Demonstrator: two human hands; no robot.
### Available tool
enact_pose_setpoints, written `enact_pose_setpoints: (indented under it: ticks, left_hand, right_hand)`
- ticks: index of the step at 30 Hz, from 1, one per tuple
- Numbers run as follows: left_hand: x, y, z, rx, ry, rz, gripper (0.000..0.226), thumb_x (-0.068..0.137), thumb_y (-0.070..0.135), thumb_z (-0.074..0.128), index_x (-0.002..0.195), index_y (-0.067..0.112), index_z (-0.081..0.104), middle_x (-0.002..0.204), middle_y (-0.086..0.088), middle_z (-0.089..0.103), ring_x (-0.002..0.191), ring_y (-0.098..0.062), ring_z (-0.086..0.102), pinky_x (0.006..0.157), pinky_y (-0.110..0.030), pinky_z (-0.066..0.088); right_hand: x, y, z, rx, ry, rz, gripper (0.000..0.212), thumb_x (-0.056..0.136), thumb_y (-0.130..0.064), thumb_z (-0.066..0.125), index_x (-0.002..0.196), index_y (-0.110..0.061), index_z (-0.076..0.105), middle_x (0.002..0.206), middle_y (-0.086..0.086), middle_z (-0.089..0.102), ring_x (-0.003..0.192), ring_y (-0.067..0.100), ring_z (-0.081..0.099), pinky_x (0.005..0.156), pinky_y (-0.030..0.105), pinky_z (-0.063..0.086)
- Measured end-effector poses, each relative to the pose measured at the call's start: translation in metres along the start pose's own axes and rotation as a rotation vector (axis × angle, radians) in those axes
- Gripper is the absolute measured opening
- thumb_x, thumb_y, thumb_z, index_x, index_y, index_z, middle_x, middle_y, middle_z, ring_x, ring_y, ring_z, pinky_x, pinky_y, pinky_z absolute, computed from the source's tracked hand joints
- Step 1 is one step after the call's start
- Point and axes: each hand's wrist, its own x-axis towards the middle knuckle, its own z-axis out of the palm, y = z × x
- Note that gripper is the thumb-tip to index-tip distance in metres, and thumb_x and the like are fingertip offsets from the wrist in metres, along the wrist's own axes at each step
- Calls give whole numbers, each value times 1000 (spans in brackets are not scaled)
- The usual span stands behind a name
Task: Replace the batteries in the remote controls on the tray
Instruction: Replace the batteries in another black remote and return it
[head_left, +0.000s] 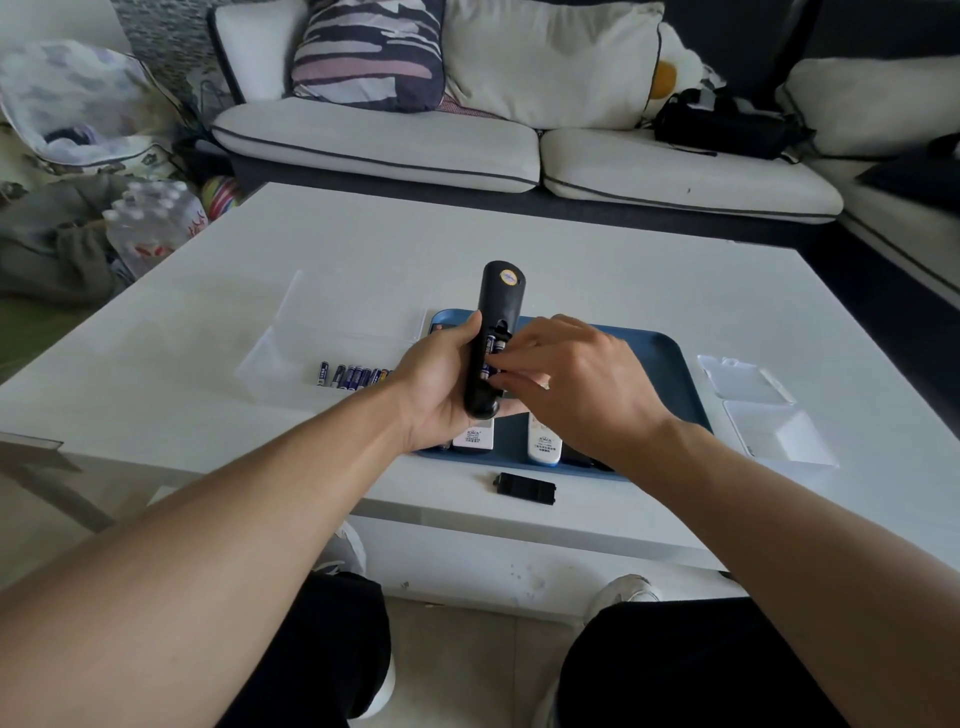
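Note:
My left hand grips a black remote held back side up above the blue tray, its battery compartment uncovered. Blue batteries sit in the compartment, and the fingertips of my right hand press on them. Two white remotes lie on the tray below my hands, partly hidden. The black battery cover lies on the table near the front edge. A row of several blue batteries lies in a clear box to the left.
A clear plastic lidded box lies open at the tray's right. The white table stands before a white sofa with cushions and a black bag. Water bottles and clutter are on the floor at left.

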Motion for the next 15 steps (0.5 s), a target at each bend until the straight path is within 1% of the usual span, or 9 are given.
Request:
enact_pose_setpoints:
  ticks: [1, 2, 5, 7, 10, 12, 15]
  left_hand:
    - [2, -1, -1, 2, -7, -4, 52, 110, 43, 23, 125, 12, 61, 93, -6, 75, 78, -21, 74, 86, -46, 54]
    - [2, -1, -2, 5, -18, -7, 53, 109, 43, 22, 125, 12, 62, 94, -6, 75, 79, -21, 74, 90, -47, 52]
    - [4, -2, -1, 11, -39, -10, 53, 109, 44, 23, 126, 13, 61, 96, -6, 74, 82, -21, 74, 88, -45, 52]
    - [3, -2, 0, 9, -50, -11, 52, 109, 44, 23, 126, 13, 61, 96, -6, 75, 83, -21, 74, 87, -45, 52]
    - [2, -2, 1, -6, -81, 1, 50, 109, 44, 26, 124, 15, 63, 101, -6, 75, 89, -21, 73, 89, -45, 52]
    - [2, -2, 2, 2, -78, 13, 49, 109, 44, 27, 125, 17, 64, 105, -5, 75, 92, -20, 72, 89, -45, 53]
    - [4, -3, 4, -14, -62, 29, 48, 109, 43, 28, 130, 17, 62, 105, -4, 74, 87, -19, 73, 89, -45, 52]
  right_hand:
    - [0, 0, 0, 0, 5, 3, 14, 86, -26, 73, 97, -31, 80, 94, -10, 72, 87, 21, 65, 62, 35, 55]
    - [-1, 0, -1, 3, 7, 10, 14, 85, -25, 74, 96, -32, 80, 94, -10, 72, 86, 20, 65, 62, 35, 55]
    - [-2, -3, -3, 34, -5, 46, 15, 85, -25, 73, 95, -34, 80, 95, -12, 72, 87, 18, 66, 64, 36, 55]
    - [-2, -4, -4, 113, -22, 134, 16, 86, -23, 74, 96, -33, 81, 96, -13, 71, 85, 13, 65, 68, 37, 55]
    - [-1, -5, -5, 244, -53, 289, 22, 86, -21, 75, 106, -28, 78, 99, -11, 67, 78, 9, 61, 75, 35, 52]
    - [0, -7, -5, 247, -60, 301, 29, 86, -21, 76, 114, -28, 75, 101, -9, 64, 78, 10, 60, 76, 32, 51]
    - [1, -8, -5, 220, -107, 293, 33, 91, -21, 72, 123, -27, 71, 104, -8, 59, 80, 10, 56, 74, 21, 44]
